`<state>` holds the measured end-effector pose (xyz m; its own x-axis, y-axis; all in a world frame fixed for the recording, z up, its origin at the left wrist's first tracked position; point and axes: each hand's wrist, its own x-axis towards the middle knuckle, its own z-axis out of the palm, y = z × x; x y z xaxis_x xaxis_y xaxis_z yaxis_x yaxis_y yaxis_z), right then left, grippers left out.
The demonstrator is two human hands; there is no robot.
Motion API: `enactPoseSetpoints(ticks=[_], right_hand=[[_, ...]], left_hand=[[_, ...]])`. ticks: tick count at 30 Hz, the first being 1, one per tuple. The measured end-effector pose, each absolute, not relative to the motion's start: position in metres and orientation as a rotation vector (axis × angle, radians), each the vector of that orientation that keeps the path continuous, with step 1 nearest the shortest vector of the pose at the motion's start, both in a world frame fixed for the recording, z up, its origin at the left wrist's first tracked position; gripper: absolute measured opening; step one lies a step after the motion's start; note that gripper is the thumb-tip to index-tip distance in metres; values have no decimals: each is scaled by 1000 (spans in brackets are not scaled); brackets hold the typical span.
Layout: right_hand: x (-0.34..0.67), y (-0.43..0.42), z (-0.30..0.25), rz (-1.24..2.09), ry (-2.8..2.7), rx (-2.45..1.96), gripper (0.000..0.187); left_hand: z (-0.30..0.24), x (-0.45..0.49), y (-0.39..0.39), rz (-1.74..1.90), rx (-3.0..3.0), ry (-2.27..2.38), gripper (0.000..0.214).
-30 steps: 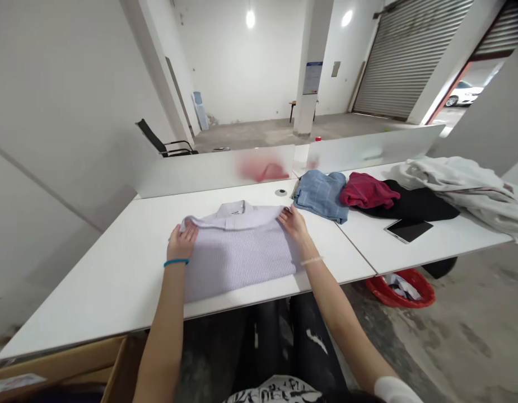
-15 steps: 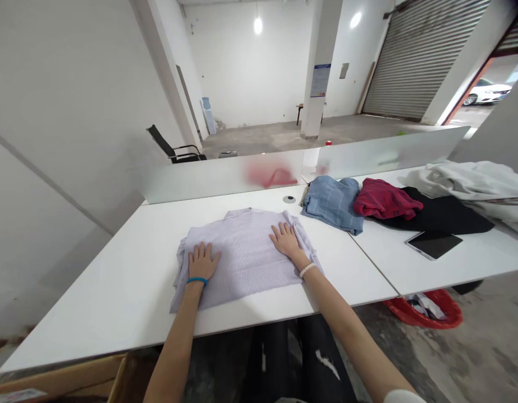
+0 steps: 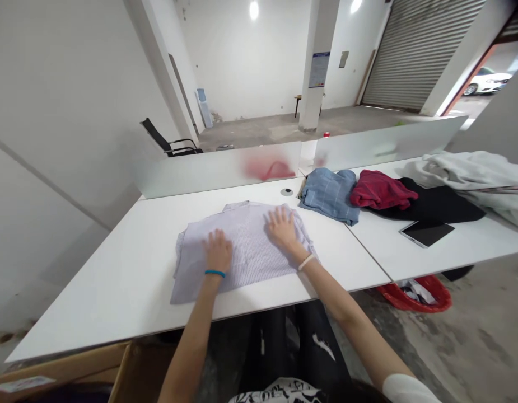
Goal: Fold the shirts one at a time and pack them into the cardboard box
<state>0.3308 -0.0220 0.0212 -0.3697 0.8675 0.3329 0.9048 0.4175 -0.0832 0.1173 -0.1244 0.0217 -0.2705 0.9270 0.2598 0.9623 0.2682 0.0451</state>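
Observation:
A pale striped shirt lies spread and partly folded on the white table, its collar toward the far side. My left hand, with a blue band at the wrist, is over the shirt's left half, fingers spread and slightly blurred. Over the right half is my right hand, a pale bracelet on its wrist, its fingers also apart. Neither hand grips the fabric. Whether the palms press on the cloth or hover just above it I cannot tell.
Right of the shirt lie folded blue checked cloth, a red garment, black cloth, white cloth and a tablet. A frosted divider lines the back. Below are a red bin and a cardboard box.
My left hand has moved right and a little up across the shirt. My right hand has shifted slightly up and left. The view has tilted down a little.

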Motion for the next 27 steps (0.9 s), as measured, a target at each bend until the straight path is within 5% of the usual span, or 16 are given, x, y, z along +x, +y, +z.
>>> enactPoseSetpoints(ticks=[7,16,27], right_hand=[[290,-84,-6,29,-2668,-1008,51],[390,-41,-12,25,-2468,-1569,61],[437,-93,-24,19,-2469,-1620,64]], left_hand=[[-4,163,-139,-201,-2050,-2249,55],[-1,34,-168,-112,-1737,-2463,63],[-6,63,-224,-169,-1793,-2570,68]])
